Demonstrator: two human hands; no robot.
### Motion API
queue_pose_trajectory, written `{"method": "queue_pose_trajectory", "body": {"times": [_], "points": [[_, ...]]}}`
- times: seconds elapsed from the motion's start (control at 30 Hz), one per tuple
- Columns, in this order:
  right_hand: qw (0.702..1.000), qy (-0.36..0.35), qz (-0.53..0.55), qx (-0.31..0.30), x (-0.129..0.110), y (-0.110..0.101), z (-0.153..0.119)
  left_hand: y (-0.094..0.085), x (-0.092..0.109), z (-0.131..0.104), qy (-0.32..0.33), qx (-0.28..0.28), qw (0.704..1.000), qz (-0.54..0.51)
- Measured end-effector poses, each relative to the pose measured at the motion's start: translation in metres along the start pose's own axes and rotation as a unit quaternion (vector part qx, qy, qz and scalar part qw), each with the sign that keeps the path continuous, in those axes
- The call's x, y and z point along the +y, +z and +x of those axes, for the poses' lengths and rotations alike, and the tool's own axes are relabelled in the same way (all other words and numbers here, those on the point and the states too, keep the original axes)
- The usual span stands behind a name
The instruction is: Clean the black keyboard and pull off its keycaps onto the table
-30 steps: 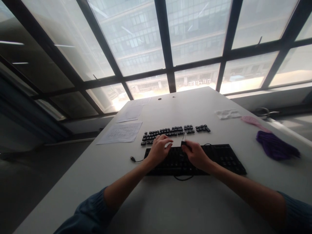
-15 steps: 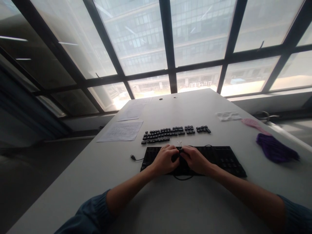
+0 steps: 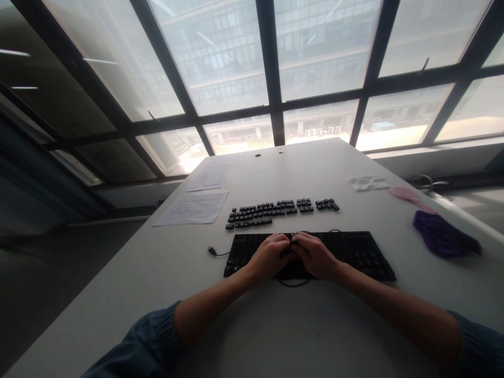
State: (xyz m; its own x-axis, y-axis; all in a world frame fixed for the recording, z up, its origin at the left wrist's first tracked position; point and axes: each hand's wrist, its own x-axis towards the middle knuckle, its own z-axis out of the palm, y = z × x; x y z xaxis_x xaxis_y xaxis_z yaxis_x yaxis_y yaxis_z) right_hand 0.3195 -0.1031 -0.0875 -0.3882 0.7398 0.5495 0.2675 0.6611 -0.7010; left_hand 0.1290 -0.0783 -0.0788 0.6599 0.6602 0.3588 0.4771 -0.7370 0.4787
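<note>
A black keyboard (image 3: 360,257) lies on the white table, its cable looping out at the near edge and a plug (image 3: 212,250) resting to its left. Over the middle of the keyboard, my left hand (image 3: 271,255) and my right hand (image 3: 315,254) meet with fingertips pinched together around something small and dark. What exactly they hold is hidden by the fingers. Loose black keycaps (image 3: 260,211) stand in rows just beyond the keyboard.
Sheets of paper (image 3: 191,208) lie at the left of the table (image 3: 307,331). To the right are a white cloth item (image 3: 368,182), a pink item (image 3: 409,197) and a purple cloth (image 3: 444,234). Large windows rise behind the far edge.
The thin metal prongs that stuck up between my hands are now hardly visible, lowered among the fingers. My hands have drawn slightly closer together. The whole view has shifted a little.
</note>
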Motion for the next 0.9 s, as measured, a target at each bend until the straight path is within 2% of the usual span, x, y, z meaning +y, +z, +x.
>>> {"method": "queue_pose_trajectory", "body": {"times": [0.23,0.4,0.6,0.9], "points": [[0.994,0.081,-0.029,0.07,0.0001,0.0018,0.0036,-0.0031,0.0043,-0.004,-0.02,0.069,0.997,0.0],[0.991,0.126,0.02,0.039,0.0019,0.0012,0.0054,-0.0011,0.0036,-0.0077,-0.019,0.111,0.993,0.039],[0.989,0.133,0.027,0.064,0.0052,0.0016,0.0071,-0.003,0.0083,-0.0076,0.065,0.048,0.983,0.162],[0.982,0.167,0.05,0.077,0.006,0.0018,0.0085,-0.005,0.0077,-0.0088,0.097,0.064,0.974,0.194]]}}
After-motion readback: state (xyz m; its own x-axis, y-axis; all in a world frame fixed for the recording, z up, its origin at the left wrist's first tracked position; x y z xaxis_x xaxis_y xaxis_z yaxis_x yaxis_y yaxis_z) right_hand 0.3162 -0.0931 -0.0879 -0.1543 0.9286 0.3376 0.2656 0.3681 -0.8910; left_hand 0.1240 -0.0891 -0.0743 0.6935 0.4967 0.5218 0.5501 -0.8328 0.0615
